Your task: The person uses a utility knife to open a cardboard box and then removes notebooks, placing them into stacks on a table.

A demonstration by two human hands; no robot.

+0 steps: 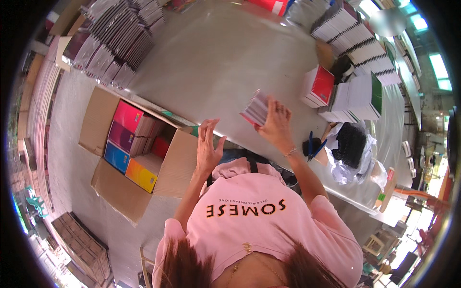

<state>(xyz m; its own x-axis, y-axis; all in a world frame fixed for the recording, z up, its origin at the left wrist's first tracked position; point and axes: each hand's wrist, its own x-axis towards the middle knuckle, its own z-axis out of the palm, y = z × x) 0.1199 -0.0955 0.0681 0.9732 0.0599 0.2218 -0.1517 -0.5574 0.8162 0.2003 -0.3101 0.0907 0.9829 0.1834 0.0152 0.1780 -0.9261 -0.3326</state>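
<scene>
A small stack of notebooks [254, 108], its page edges showing and a strip of red cover underneath, is gripped in my right hand [277, 124] above the near part of the table. My fingers wrap round its right side. To the left, my left hand [208, 148] is held up with fingers apart and nothing in it. It hovers by the table edge, beside an open cardboard box [178, 163]. Inside that box stand notebooks with pink, purple, blue and yellow covers [126, 137].
Film-wrapped notebook stacks [115, 41] rise at the far left of the table [206, 57]. At right stand a red-topped stack [319, 86], white stacks with green covers [353, 98], blue-handled pliers [314, 146] and black binding coils [350, 146] on crumpled plastic.
</scene>
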